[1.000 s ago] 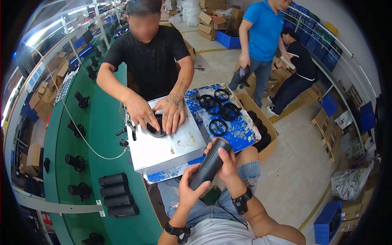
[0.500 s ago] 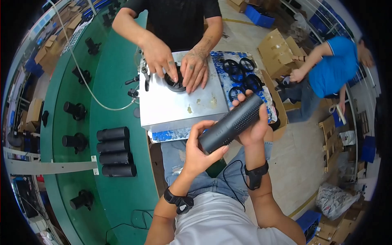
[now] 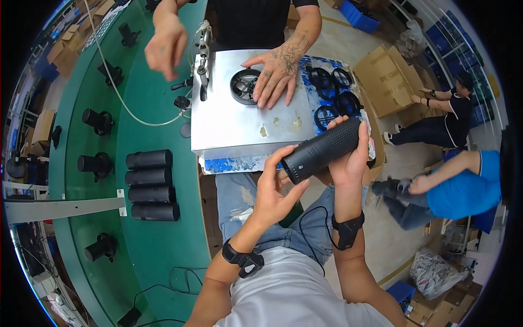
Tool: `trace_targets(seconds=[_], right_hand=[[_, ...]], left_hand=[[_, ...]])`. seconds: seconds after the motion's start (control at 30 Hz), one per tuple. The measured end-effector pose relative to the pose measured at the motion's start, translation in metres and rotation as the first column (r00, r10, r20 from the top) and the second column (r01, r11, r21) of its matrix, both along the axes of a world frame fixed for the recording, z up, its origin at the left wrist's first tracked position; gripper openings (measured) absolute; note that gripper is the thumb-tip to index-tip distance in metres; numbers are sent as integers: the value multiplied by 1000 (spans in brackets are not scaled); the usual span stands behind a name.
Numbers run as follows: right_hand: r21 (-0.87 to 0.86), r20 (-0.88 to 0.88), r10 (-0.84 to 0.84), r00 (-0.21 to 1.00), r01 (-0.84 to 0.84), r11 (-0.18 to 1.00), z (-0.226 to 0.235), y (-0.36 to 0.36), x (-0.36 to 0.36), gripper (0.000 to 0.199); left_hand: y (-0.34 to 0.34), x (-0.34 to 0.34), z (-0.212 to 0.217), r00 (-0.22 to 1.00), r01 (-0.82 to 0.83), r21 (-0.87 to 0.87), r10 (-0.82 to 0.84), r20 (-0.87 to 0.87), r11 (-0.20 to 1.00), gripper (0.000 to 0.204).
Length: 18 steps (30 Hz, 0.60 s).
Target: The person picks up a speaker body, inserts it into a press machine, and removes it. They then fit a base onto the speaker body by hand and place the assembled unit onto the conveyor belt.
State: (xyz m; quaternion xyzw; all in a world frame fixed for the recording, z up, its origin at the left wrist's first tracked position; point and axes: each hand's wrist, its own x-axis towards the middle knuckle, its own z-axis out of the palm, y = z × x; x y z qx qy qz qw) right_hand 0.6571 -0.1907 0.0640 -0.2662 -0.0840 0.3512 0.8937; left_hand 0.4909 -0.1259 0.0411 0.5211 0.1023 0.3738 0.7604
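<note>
And here's the black cylinder [image 3: 324, 150], up off everything, held over the lap between 2 bare hands! The right hand [image 3: 348, 161] has its grip clasped about the upper, perforated end, palm underneath, thumb up the right side, fingertips peeking over the far edge. Down at the other end, the left hand [image 3: 278, 188] has its grip closed loosely round the rim, fingers at the top, thumb below.

Now look at that long axis: slanting, lower left to upper right, the open end facing straight into the left palm. So the left hand is nearer the opening, the right nearer the dotted end, and both are touching.

Just ahead and to the left sits the metal block [image 3: 245, 131], with a spoked black ring [image 3: 246, 87] on top and a co-worker's spread hand [image 3: 279, 76] right against it. The co-worker's other hand [image 3: 166, 49] is a blur over the green desk [image 3: 190, 245]. More black rings [image 3: 347, 102] cluster beyond the cylinder, and over to the left, 4 similar cylinders [image 3: 148, 176] lie side by side on the green.
</note>
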Motion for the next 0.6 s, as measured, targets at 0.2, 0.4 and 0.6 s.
trace_targets(seconds=[0.2,0.4,0.6], right_hand=[[121,-3,61,998,-60,991,3,0,2,42],[180,164,31,986,-61,982,16,4,-2,58],[285,197,178,964,-230,931,16,8,7,73]], left_hand=[[8,-2,10,997,49,-130,-56,-48,990,65],[25,-1,5,914,261,-438,-366,-175,860,49],[20,7,13,858,320,-582,-489,-157,748,76]])
